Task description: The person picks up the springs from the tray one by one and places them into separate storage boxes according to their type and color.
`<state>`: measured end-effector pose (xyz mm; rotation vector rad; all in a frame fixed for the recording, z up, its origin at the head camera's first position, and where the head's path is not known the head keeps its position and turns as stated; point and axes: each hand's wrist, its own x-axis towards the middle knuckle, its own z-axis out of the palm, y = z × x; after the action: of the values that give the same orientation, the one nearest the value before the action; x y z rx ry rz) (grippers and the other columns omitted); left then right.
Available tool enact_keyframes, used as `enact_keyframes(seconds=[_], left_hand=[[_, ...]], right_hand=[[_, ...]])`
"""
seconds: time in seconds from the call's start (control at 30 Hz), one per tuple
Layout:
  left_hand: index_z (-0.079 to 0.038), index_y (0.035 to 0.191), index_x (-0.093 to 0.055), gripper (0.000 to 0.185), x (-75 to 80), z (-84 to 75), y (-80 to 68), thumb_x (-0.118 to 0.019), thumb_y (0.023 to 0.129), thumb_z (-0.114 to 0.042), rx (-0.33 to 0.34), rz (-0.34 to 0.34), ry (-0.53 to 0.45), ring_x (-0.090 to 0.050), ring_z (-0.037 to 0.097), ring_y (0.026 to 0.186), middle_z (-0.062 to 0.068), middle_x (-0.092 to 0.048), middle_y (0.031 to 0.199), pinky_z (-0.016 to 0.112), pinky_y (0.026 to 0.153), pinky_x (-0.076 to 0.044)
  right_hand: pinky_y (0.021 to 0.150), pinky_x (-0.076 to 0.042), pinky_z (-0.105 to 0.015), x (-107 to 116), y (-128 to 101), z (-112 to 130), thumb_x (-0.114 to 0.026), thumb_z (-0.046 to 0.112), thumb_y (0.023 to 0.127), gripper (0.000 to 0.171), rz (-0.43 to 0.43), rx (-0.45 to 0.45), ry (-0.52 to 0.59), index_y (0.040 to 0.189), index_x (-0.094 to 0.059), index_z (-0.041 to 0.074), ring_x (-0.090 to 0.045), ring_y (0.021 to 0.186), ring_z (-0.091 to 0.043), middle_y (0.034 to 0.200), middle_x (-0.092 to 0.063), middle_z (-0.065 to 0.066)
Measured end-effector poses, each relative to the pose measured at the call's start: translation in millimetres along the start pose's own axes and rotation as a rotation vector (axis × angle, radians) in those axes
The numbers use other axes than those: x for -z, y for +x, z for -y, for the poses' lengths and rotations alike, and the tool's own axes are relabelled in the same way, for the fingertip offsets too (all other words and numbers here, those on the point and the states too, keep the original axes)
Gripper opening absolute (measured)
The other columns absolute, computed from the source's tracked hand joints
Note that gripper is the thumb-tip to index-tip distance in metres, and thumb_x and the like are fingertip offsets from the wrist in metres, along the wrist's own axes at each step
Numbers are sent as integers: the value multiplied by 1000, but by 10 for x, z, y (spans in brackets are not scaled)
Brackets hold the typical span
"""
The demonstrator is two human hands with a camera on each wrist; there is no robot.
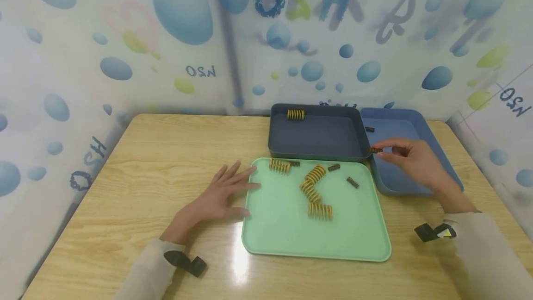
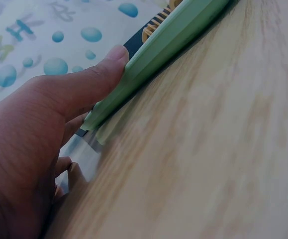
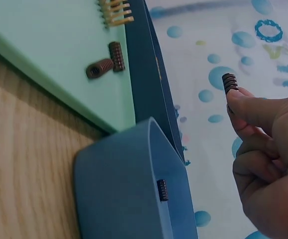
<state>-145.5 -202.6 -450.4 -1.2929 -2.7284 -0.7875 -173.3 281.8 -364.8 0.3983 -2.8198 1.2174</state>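
My right hand (image 1: 389, 149) pinches a small dark brown spring (image 1: 376, 150) between thumb and forefinger, above the left rim of the light blue bin (image 1: 399, 126). The right wrist view shows the spring (image 3: 230, 82) at the fingertips of that hand (image 3: 263, 144), over the bin (image 3: 124, 194). My left hand (image 1: 225, 189) lies flat on the table, fingers spread, touching the left edge of the green tray (image 1: 291, 235). In the left wrist view its thumb (image 2: 84, 84) rests against the tray's rim (image 2: 168, 45).
Several yellow springs (image 1: 315, 173) and three small brown springs (image 1: 352, 182) lie on the green tray. The dark blue bin (image 1: 320, 135) behind it holds one yellow spring (image 1: 296, 114). One brown spring (image 1: 369, 129) lies in the light blue bin. Curtain walls surround the wooden table (image 1: 166, 152).
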Motion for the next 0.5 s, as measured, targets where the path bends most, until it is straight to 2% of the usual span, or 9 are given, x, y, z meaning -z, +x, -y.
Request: enact_keyframes(seconds=[0.17, 0.2, 0.33, 0.4, 0.5], left_hand=[[-21, 137, -54, 64, -11, 10, -1, -65, 83, -54, 0, 1, -4, -8, 45, 141, 5, -26, 156, 65, 108, -3], [-21, 137, -54, 64, -12, 10, -1, -65, 83, -54, 1, 2, -8, -8, 45, 141, 5, -26, 156, 65, 108, -3], [-21, 137, -54, 65, -7, 2, -3, -65, 83, -55, 3, 1, -9, -8, 45, 141, 5, -26, 156, 65, 108, -3], [-22, 137, -54, 65, -4, 1, -3, -65, 83, -56, 4, 0, -5, -8, 45, 141, 5, -26, 156, 65, 108, -2], [-22, 137, -54, 65, -3, 5, -3, -63, 84, -57, 7, 1, -3, -8, 45, 141, 5, -26, 156, 65, 108, -3]], right_hand=[[47, -33, -33, 59, 52, 38, -68, 15, 90, 25, -8, -50, -34, 115, -70, 11, -33, 47, -19, 57, -40, -6], [48, -33, -32, 69, 60, 34, -68, 16, 91, 25, -5, -58, -40, 115, -70, 11, -33, 47, -18, 61, -45, -4], [53, -36, -30, 100, 140, -173, -69, 22, 90, 28, -1, -69, -51, 117, -70, 14, -33, 49, -19, 90, -67, 0], [57, -39, -27, 127, 173, -243, -69, 25, 89, 29, 3, -68, -60, 116, -70, 16, -42, 55, -17, 109, -67, 2], [61, -43, -23, 179, 214, -320, -69, 31, 89, 30, 15, -83, -89, 117, -70, 18, -56, 70, -11, 114, -65, 3]])
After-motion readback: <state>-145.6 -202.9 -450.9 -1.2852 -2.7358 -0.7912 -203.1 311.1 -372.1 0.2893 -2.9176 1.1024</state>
